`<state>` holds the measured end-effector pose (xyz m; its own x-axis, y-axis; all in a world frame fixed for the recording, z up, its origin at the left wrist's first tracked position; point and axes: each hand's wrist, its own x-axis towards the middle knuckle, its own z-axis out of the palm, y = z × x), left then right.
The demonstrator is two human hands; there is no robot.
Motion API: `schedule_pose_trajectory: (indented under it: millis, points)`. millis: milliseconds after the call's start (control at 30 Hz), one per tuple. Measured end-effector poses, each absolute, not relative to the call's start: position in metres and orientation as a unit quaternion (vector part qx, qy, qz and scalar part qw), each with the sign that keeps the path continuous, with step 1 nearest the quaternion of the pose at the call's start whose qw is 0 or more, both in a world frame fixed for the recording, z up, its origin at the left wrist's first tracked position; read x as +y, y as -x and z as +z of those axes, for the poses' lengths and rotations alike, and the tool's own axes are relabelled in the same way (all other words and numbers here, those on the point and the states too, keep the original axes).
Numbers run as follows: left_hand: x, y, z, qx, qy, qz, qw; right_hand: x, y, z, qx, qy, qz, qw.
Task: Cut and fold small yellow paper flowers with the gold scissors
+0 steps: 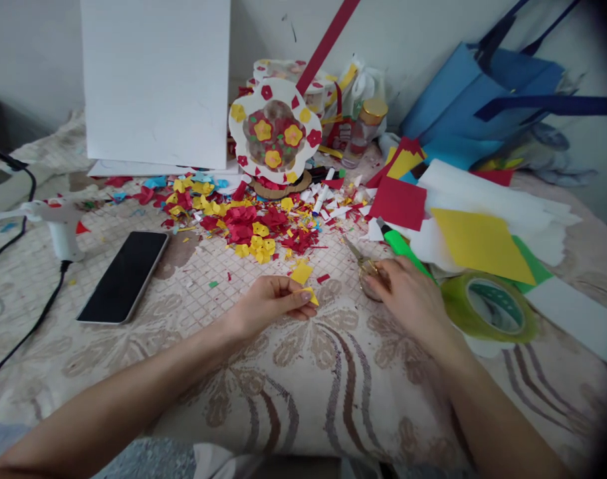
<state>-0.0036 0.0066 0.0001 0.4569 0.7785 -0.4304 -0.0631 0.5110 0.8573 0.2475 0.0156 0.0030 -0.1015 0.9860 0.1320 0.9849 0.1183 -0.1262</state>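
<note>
Between the thumb and fingers of my left hand [278, 301] is a small folded piece of yellow paper [312, 297]. Another small yellow paper square [301, 272] lies on the tablecloth just beyond those fingers. My right hand [407, 289] has its fingers curled at the handles of a pair of scissors [367, 267], whose blades point away and to the left. A green utility knife [403, 247] lies just beyond that hand, and a roll of clear tape [490, 306] is to its right.
Red and yellow paper flowers [248, 226] and scraps are heaped mid-table. Behind them stands a decorated flower-shaped lantern [276, 133]. A phone [123, 276] and a corded glue gun [61, 226] are at left. Coloured paper sheets [487, 243] and a blue bag [477, 100] occupy the right.
</note>
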Motion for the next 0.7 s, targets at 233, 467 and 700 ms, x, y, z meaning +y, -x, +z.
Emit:
schedule_pose_trajectory:
  millis: [233, 467, 700]
  points:
    - [0.001, 0.002, 0.002, 0.438, -0.512, 0.244, 0.697, -0.013, -0.203, 0.016, -0.751, 0.473, 0.388, 0.247]
    - [-0.002, 0.002, -0.003, 0.438, -0.563, 0.219, 0.666, -0.021, -0.187, 0.006, -0.701, 0.473, 0.458, 0.275]
    - [0.001, 0.002, 0.003, 0.421, -0.538, 0.250, 0.686, -0.021, -0.187, 0.004, -0.657, 0.502, 0.471, 0.306]
